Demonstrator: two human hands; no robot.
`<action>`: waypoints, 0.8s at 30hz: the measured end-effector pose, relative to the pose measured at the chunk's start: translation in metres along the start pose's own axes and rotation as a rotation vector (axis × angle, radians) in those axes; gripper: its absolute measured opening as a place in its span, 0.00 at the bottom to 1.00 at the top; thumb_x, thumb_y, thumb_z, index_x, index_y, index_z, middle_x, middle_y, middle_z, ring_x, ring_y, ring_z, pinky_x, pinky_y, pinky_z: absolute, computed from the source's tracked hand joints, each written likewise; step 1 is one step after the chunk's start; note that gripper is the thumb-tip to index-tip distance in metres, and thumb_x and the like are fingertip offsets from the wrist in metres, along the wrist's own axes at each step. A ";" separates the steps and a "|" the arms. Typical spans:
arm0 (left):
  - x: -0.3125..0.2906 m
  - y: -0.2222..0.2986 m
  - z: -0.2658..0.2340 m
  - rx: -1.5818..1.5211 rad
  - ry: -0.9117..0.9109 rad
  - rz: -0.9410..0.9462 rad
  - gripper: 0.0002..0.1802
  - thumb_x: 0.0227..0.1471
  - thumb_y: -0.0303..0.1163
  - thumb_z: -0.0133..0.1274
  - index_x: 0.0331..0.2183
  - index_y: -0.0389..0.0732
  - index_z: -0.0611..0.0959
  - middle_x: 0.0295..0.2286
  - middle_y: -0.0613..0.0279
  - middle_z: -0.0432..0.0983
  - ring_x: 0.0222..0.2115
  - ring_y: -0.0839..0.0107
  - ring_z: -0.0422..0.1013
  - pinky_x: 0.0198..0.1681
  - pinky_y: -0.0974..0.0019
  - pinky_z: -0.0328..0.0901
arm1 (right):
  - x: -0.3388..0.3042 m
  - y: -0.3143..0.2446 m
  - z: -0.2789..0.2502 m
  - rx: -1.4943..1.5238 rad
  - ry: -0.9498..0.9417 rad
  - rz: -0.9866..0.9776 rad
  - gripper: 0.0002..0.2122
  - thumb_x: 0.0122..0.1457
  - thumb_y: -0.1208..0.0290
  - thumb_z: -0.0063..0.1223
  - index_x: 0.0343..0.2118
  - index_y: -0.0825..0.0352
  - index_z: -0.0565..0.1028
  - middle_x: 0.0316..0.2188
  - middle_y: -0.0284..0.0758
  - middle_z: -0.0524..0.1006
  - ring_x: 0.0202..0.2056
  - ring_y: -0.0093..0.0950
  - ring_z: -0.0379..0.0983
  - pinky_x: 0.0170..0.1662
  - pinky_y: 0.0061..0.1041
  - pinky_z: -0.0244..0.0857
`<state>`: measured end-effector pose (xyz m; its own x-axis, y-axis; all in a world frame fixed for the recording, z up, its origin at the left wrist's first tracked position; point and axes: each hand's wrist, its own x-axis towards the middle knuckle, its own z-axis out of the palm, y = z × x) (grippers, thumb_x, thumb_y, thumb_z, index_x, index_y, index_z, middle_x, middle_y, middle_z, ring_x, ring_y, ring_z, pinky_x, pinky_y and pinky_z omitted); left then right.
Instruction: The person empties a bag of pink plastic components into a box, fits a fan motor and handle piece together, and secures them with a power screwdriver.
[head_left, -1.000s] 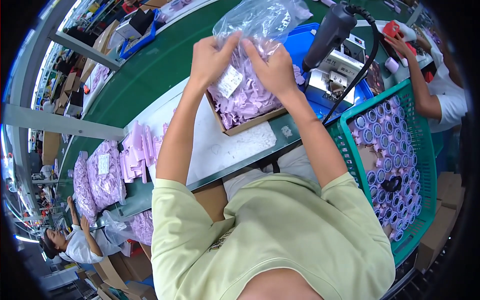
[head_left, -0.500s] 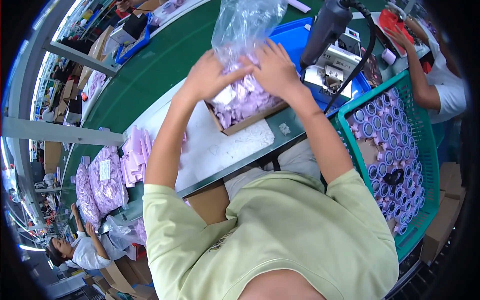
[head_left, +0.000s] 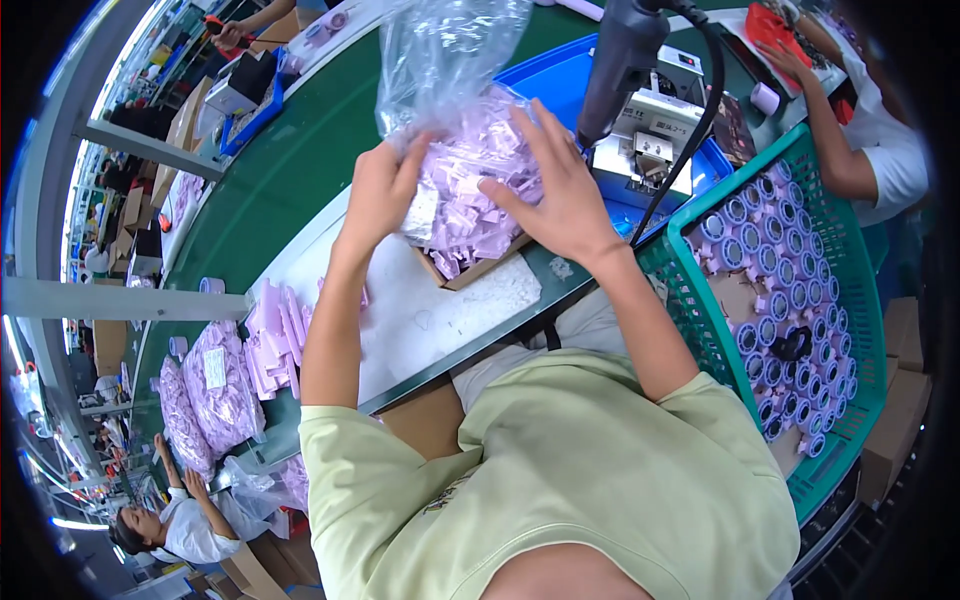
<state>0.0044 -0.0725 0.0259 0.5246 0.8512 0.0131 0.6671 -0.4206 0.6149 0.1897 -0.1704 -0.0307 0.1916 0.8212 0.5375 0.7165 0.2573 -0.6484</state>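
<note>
A clear plastic bag [head_left: 455,60] full of small lilac plastic parts [head_left: 480,190] rests in a shallow cardboard box [head_left: 455,277] on the bench. The bag's loose top stands up beyond the parts. My left hand [head_left: 382,192] touches the bag's left side, thumb apart from the fingers, some fingertips hidden by the plastic. Along the right side of the heap lies my right hand [head_left: 565,205], its fingers spread and its thumb reaching over the parts. A white label shows through the bag beside my left hand.
A corded dark tool [head_left: 615,75] hangs beside a blue tray [head_left: 720,165] with a metal fixture. A green basket [head_left: 690,270] of lilac ring parts stands at right. Filled bags [head_left: 220,380] and loose lilac pieces [head_left: 268,340] lie left. Co-workers sit at left and right.
My hands have moved apart from over the bag's gathered neck to its two sides. More of the lilac parts now show between them, and the bag's opening appears wider.
</note>
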 end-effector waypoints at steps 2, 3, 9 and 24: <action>0.000 -0.009 0.006 -0.185 0.089 0.097 0.19 0.55 0.42 0.49 0.41 0.38 0.79 0.34 0.49 0.77 0.33 0.56 0.73 0.40 0.65 0.65 | 0.001 -0.001 -0.001 -0.055 -0.035 -0.058 0.26 0.58 0.52 0.48 0.53 0.66 0.67 0.59 0.46 0.59 0.61 0.47 0.49 0.62 0.39 0.46; 0.002 -0.008 0.008 -0.278 0.131 0.146 0.18 0.54 0.42 0.49 0.39 0.37 0.80 0.32 0.50 0.78 0.32 0.57 0.74 0.39 0.65 0.65 | 0.002 -0.003 0.000 -0.110 -0.078 -0.120 0.26 0.58 0.52 0.48 0.53 0.65 0.67 0.58 0.45 0.59 0.61 0.47 0.49 0.62 0.39 0.46; 0.023 0.010 0.024 -0.401 0.182 0.167 0.18 0.51 0.44 0.52 0.35 0.38 0.82 0.26 0.51 0.78 0.28 0.58 0.74 0.35 0.64 0.66 | 0.005 -0.004 0.006 -0.146 -0.112 -0.184 0.24 0.58 0.52 0.48 0.52 0.63 0.69 0.57 0.44 0.60 0.60 0.45 0.51 0.61 0.39 0.48; 0.033 0.002 0.018 0.041 0.323 0.116 0.14 0.50 0.37 0.53 0.32 0.35 0.81 0.18 0.51 0.74 0.19 0.66 0.71 0.27 0.62 0.63 | -0.032 -0.002 0.009 -0.057 0.106 -0.036 0.35 0.55 0.50 0.52 0.59 0.68 0.56 0.60 0.51 0.53 0.60 0.50 0.50 0.61 0.42 0.45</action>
<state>0.0330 -0.0510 0.0135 0.4087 0.8494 0.3340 0.6367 -0.5275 0.5624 0.1762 -0.1927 -0.0514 0.2322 0.7528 0.6159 0.7606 0.2541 -0.5974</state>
